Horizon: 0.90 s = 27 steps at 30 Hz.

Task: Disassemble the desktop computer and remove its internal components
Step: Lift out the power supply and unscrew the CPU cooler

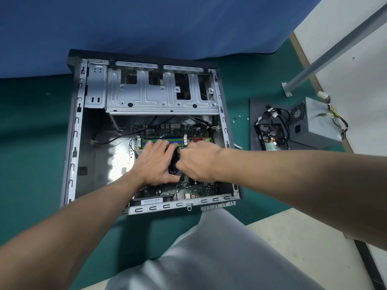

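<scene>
The desktop computer case [71, 143] lies on its side on the green mat [31, 132], its side panel off and the interior open to view. Both hands work in the middle of it, over the motherboard [188, 189]. The left hand [156, 164] and the right hand [198, 162] close around a black round part [174, 162] from either side, fingers curled over its edges and pressing toward each other; it looks like the CPU cooler fan, though most of it is hidden under the hands. Just beyond the fingertips sit the green and blue memory slots [165, 141], and beside them a red connector block [198, 139]. At the far end of the case the bare metal drive cage [161, 97] spans the width, with black cables [109, 139] trailing below it.

To the right of the case, well apart from it (on the same mat), the grey power supply [314, 122] rests with its wire bundle [337, 116] spilling out, next to a black frame with tangled cables [272, 126] on a dark panel [254, 126]. A few small screws [238, 118] lie between the case and that panel
</scene>
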Available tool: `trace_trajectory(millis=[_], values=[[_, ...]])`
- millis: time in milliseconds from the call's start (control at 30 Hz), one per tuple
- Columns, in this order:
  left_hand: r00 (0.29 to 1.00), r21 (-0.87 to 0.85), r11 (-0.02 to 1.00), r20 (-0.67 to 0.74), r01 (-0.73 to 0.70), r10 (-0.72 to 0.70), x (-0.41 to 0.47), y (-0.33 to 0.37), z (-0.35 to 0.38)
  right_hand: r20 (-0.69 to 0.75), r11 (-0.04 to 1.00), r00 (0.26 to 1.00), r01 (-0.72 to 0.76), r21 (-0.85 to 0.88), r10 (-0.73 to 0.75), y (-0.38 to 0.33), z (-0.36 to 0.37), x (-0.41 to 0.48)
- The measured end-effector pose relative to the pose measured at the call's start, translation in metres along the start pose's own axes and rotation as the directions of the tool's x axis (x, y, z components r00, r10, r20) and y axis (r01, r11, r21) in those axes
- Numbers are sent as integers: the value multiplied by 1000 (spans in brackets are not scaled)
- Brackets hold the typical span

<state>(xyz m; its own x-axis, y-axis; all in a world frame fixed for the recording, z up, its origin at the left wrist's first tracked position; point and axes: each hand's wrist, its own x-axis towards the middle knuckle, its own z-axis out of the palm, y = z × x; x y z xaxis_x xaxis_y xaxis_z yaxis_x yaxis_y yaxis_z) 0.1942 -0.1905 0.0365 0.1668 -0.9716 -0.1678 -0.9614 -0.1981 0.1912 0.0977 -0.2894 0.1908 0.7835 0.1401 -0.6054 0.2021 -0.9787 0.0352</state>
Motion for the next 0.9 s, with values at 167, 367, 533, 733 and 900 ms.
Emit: trace_trajectory(millis=[167,367,533,733,900], values=[[999,-8,1000,-21,-24,24,-2,-1,0,179,568,846,-479,669,503,8,2,16],[1000,-1,1000,27,6,-6,0,0,1,648,68,666,-714,696,369,13,4,7],[1000,-6,1000,19,-1,1,-1,3,-5,110,870,916,-400,289,385,-6,3,9],[999,-39,999,31,19,-18,-3,3,-10,-86,990,994,-57,126,68,-11,3,16],[1000,-39,999,6,28,-28,-5,0,-11,114,626,860,-448,638,498,13,-2,14]])
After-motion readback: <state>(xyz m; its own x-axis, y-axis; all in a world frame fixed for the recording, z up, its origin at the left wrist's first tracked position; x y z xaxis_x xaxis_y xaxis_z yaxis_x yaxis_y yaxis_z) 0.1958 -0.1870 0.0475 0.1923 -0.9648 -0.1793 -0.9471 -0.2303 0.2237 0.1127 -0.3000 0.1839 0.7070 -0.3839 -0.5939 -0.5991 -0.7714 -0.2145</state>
